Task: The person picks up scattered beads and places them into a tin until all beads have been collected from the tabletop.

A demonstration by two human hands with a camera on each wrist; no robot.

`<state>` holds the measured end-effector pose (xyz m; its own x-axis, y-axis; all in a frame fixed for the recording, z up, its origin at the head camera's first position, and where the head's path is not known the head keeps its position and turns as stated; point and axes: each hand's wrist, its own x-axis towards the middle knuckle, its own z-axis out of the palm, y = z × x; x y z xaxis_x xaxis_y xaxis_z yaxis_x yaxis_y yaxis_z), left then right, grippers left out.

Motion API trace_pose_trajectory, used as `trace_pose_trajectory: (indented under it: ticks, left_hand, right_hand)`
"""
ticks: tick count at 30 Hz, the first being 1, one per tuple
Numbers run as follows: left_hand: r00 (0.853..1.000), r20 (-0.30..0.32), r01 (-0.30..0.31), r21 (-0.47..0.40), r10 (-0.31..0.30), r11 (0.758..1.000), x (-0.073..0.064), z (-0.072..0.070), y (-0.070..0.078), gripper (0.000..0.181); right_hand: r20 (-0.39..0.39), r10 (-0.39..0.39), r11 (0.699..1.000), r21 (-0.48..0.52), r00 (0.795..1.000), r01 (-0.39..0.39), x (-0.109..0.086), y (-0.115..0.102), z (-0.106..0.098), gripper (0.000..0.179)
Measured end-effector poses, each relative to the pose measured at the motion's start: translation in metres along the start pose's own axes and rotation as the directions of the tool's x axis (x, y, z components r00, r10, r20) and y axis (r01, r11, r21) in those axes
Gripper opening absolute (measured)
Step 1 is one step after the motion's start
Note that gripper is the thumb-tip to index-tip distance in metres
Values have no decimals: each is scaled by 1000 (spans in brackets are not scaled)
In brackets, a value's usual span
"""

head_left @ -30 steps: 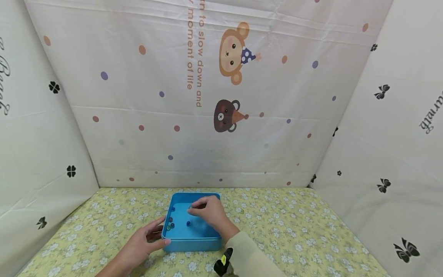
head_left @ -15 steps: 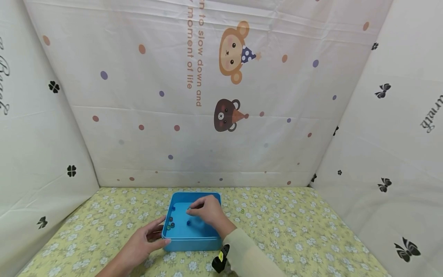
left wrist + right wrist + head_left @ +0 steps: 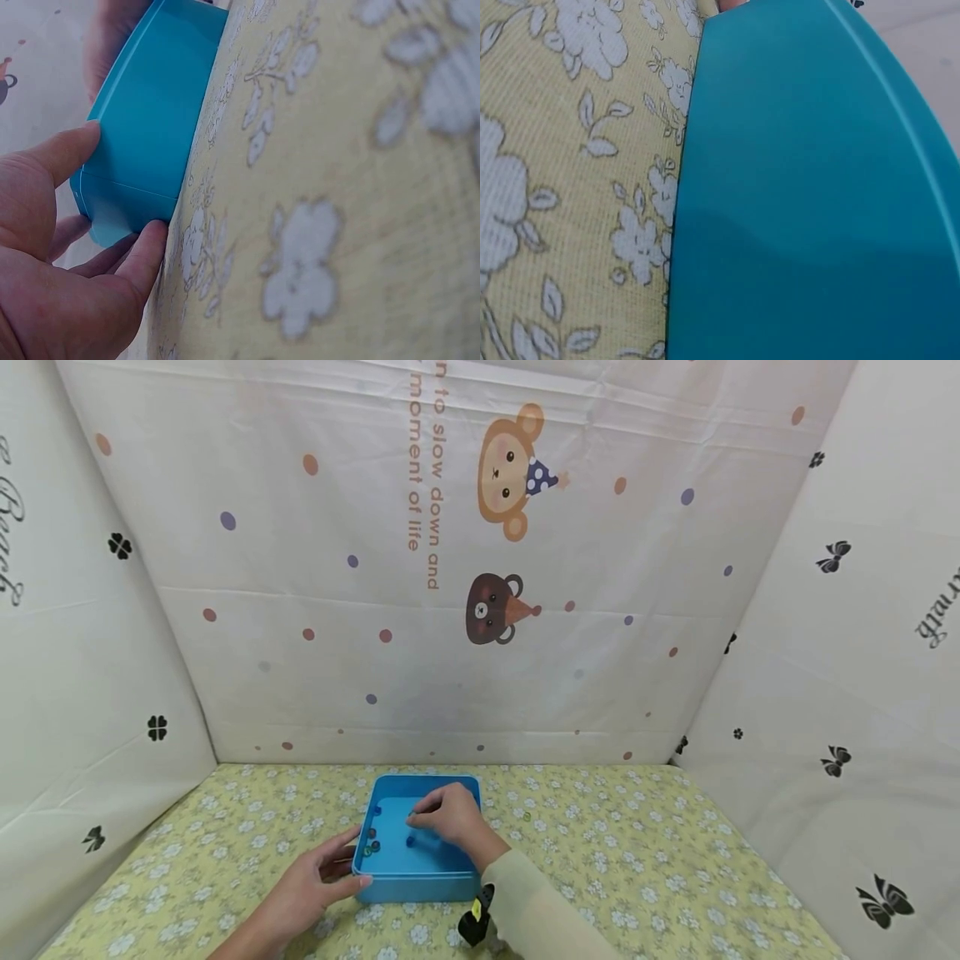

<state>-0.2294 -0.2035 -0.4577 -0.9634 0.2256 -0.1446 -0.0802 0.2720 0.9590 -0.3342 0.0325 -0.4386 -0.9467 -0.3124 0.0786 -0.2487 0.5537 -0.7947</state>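
A blue box (image 3: 418, 888), square and open-topped, stands on the flowered cloth. My left hand (image 3: 311, 881) grips its near left corner, thumb on the front wall and fingers along the left side, as the left wrist view shows on the box wall (image 3: 146, 120). Inside the box, my right hand (image 3: 453, 817) has thumb and index finger pinched together over the floor, a marble mostly hidden at the tips. A blue marble (image 3: 410, 842) lies just below that hand. Along the left wall lie several more, among them a brown marble (image 3: 371, 832) and a green marble (image 3: 367, 852).
Out on the flowered cloth (image 3: 637, 860), right of the box, lies a yellow-green marble (image 3: 527, 817). Printed white sheets hang at the back (image 3: 420, 710) and on both sides. A black strap with a yellow mark (image 3: 476, 914) is on the right wrist, below the sleeve.
The right sleeve and wrist strap have shifted slightly left. Both hands keep their holds, the box and marbles stay in place, and the head view moves a little.
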Motion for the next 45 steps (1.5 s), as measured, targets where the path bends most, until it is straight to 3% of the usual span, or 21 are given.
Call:
trace_pose_trajectory:
  ticks: [22, 45]
  left_hand:
    - [1000, -8, -9, -4, 9, 1000, -1, 0, 0, 84]
    - [1000, 0, 6, -21, -6, 1000, -1, -1, -3, 84]
  right_hand:
    - [35, 21, 997, -75, 999, -19, 6, 2, 5, 12]
    - [33, 7, 998, -67, 999, -5, 2, -2, 3, 14]
